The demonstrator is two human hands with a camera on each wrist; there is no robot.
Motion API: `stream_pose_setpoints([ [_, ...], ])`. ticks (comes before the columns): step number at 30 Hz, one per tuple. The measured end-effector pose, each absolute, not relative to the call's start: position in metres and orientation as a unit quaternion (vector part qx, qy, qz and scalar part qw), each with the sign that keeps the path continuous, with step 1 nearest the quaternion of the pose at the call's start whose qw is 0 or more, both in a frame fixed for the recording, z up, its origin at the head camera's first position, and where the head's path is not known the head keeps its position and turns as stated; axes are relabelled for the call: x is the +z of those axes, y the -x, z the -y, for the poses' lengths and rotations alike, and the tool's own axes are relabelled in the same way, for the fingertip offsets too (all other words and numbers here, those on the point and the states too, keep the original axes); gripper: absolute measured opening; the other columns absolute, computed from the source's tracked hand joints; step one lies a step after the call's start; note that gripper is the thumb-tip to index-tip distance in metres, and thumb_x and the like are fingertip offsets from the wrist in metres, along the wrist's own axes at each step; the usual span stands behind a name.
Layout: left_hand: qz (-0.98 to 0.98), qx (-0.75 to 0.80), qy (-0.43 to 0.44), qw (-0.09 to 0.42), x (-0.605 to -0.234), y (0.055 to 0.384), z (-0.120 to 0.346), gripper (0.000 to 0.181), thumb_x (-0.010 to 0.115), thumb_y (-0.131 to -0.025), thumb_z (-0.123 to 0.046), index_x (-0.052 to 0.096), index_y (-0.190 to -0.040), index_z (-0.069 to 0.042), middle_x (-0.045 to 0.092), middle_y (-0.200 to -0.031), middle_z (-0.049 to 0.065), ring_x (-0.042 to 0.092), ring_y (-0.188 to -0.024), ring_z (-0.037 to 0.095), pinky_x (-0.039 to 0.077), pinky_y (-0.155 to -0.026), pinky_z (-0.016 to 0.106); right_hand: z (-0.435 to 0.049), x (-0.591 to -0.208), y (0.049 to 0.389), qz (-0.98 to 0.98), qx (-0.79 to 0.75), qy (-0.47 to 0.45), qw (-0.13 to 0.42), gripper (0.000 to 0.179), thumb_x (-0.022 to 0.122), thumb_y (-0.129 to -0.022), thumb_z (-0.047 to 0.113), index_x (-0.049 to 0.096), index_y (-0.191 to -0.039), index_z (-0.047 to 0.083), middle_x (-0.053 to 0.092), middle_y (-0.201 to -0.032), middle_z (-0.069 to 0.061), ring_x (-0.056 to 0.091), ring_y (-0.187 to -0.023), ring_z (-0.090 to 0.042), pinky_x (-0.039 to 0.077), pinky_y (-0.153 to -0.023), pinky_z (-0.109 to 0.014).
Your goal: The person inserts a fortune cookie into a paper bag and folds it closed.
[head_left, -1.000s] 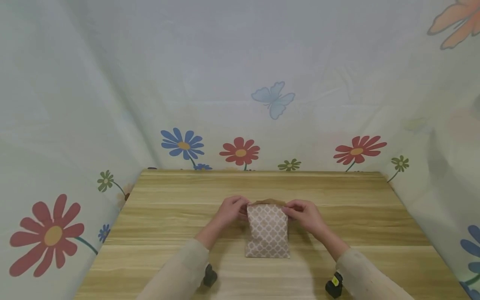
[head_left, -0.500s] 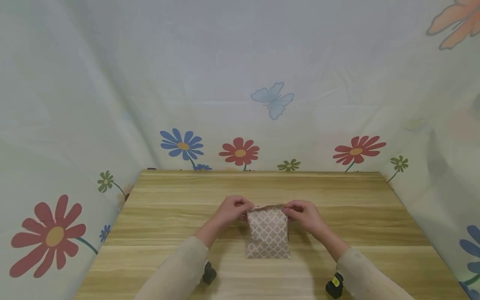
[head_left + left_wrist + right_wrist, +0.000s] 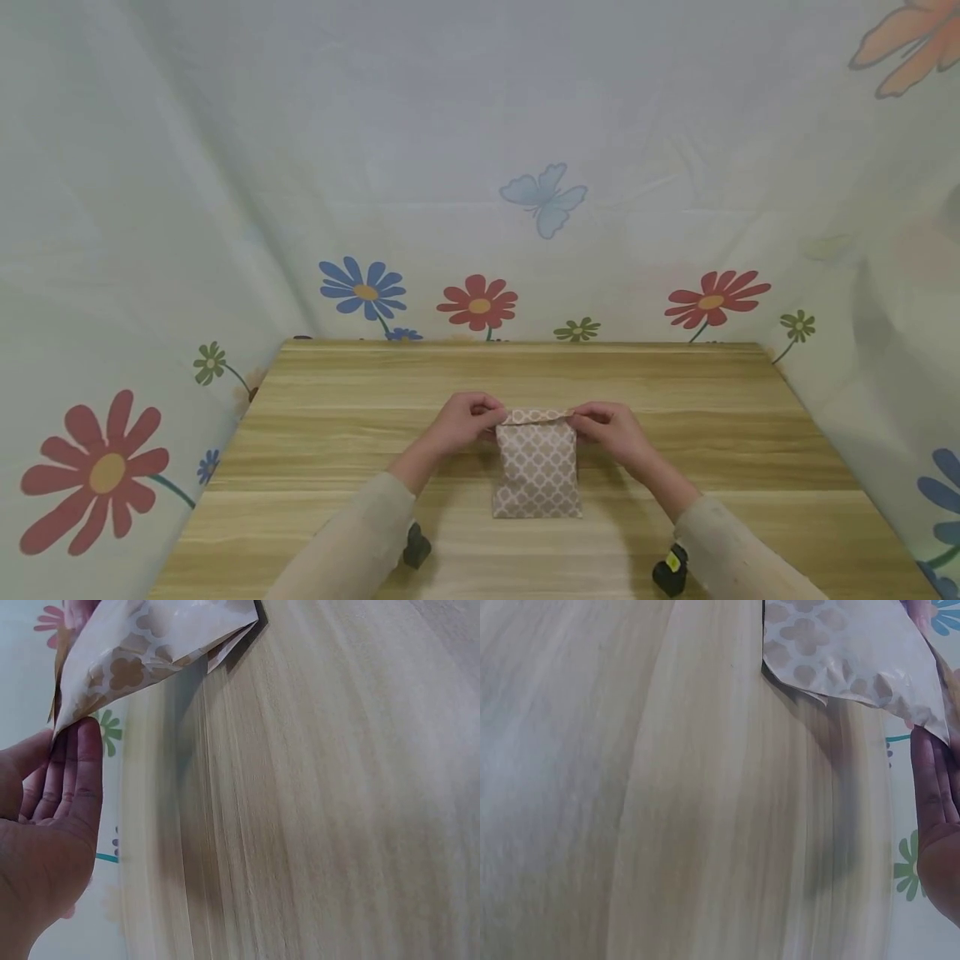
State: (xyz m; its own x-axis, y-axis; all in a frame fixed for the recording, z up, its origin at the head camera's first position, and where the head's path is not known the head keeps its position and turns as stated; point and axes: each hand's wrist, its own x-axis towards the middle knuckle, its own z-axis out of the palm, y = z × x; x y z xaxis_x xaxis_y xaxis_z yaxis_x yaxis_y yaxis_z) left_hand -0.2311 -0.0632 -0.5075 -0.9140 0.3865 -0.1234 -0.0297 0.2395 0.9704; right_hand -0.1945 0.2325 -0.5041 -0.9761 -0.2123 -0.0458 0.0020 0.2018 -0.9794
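Note:
A beige paper bag [image 3: 537, 473] with a white lattice print lies near the middle of the table, its top edge folded into a narrow flap along the far end. At the flap's left corner, my left hand [image 3: 469, 421] pinches the paper between thumb and fingers. My right hand [image 3: 613, 427] pinches the opposite corner. In the left wrist view, the left hand [image 3: 56, 802] holds the tip of the bag [image 3: 135, 664], which slopes up off the table. The right wrist view shows the right hand [image 3: 937, 810] at the bag's other corner [image 3: 855, 652], partly cut off by the frame.
The wood-grain table [image 3: 337, 417] extends around the bag on all sides. White cloth [image 3: 420, 167] printed with flowers and butterflies hangs behind and at both sides. Black devices [image 3: 417, 547] sit by both sleeves.
The bag's top edge, standing up brown side showing a second ago, has been folded over toward me into a patterned strip. Both hands stay at the corners, the left slightly shifted inward.

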Motion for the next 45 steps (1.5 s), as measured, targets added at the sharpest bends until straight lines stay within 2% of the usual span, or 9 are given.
stream_pose_setpoints([
  [7, -0.773, 0.602, -0.124, 0.160, -0.510, 0.231, 0.064, 0.017, 0.070, -0.105, -0.015, 0.074, -0.108, 0.002, 0.076, -0.098, 0.009, 0.074, -0.083, 0.018, 0.065, -0.080, 0.040, -0.244, -0.500, 0.200, -0.769, -0.623, 0.085, 0.112, 0.039, 0.061, -0.110, 0.020, 0.067, -0.130, -0.013, 0.076, -0.118, -0.023, 0.077, -0.099, -0.022, 0.060, -0.096, -0.050],
  [11, -0.775, 0.600, -0.128, 0.151, -0.510, 0.229, 0.064, 0.016, 0.070, -0.105, -0.014, 0.074, -0.106, 0.001, 0.075, -0.096, 0.009, 0.074, -0.082, 0.018, 0.065, -0.080, 0.042, -0.246, -0.491, 0.208, -0.798, -0.584, 0.111, 0.099, 0.044, 0.064, -0.109, 0.027, 0.068, -0.131, -0.010, 0.076, -0.116, -0.019, 0.076, -0.102, -0.025, 0.061, -0.095, -0.047],
  [16, -0.775, 0.602, -0.122, 0.148, -0.508, 0.226, 0.065, 0.016, 0.071, -0.104, -0.014, 0.074, -0.107, 0.001, 0.076, -0.098, 0.009, 0.074, -0.082, 0.019, 0.065, -0.081, 0.043, -0.234, -0.476, 0.217, -0.867, -0.451, 0.200, 0.073, 0.033, 0.071, -0.105, 0.027, 0.077, -0.124, 0.001, 0.078, -0.114, -0.007, 0.074, -0.101, -0.019, 0.062, -0.087, -0.036],
  [21, -0.773, 0.607, -0.121, 0.143, -0.507, 0.226, 0.062, 0.016, 0.071, -0.104, -0.015, 0.074, -0.107, 0.000, 0.076, -0.098, 0.009, 0.075, -0.082, 0.019, 0.065, -0.082, 0.044, -0.215, -0.468, 0.223, -0.887, -0.376, 0.260, 0.063, 0.023, 0.075, -0.102, 0.025, 0.081, -0.115, 0.009, 0.080, -0.110, -0.002, 0.072, -0.100, -0.017, 0.059, -0.086, -0.033],
  [32, -0.773, 0.603, -0.130, 0.149, -0.504, 0.226, 0.059, 0.016, 0.071, -0.104, -0.015, 0.074, -0.109, 0.000, 0.075, -0.100, 0.009, 0.073, -0.086, 0.019, 0.065, -0.081, 0.041, -0.201, -0.466, 0.226, -0.884, -0.368, 0.278, 0.071, 0.006, 0.075, -0.101, 0.016, 0.080, -0.099, 0.012, 0.077, -0.095, 0.005, 0.066, -0.086, -0.009, 0.056, -0.077, -0.028],
  [36, -0.799, 0.560, -0.157, 0.153, -0.501, 0.228, 0.057, 0.020, 0.074, -0.103, -0.026, 0.077, -0.112, -0.008, 0.075, -0.102, 0.003, 0.071, -0.089, 0.016, 0.064, -0.081, 0.037, -0.201, -0.468, 0.225, -0.883, -0.370, 0.283, 0.066, 0.006, 0.076, -0.099, 0.012, 0.079, -0.094, 0.013, 0.076, -0.089, 0.007, 0.066, -0.081, -0.007, 0.056, -0.074, -0.027],
  [40, -0.836, 0.497, -0.193, 0.131, -0.497, 0.230, 0.053, 0.021, 0.076, -0.100, -0.035, 0.080, -0.109, -0.017, 0.074, -0.099, -0.005, 0.066, -0.087, 0.013, 0.057, -0.077, 0.030, -0.202, -0.469, 0.223, -0.881, -0.373, 0.285, 0.062, 0.007, 0.077, -0.099, 0.011, 0.079, -0.093, 0.013, 0.076, -0.088, 0.007, 0.066, -0.079, -0.007, 0.057, -0.072, -0.027],
  [45, -0.849, 0.470, -0.213, 0.117, -0.494, 0.230, 0.050, 0.014, 0.076, -0.101, -0.028, 0.080, -0.104, -0.015, 0.074, -0.096, -0.005, 0.064, -0.085, 0.011, 0.054, -0.076, 0.028, -0.202, -0.469, 0.221, -0.882, -0.370, 0.285, 0.062, 0.006, 0.077, -0.099, 0.012, 0.079, -0.093, 0.013, 0.076, -0.088, 0.007, 0.066, -0.080, -0.007, 0.056, -0.073, -0.027],
])
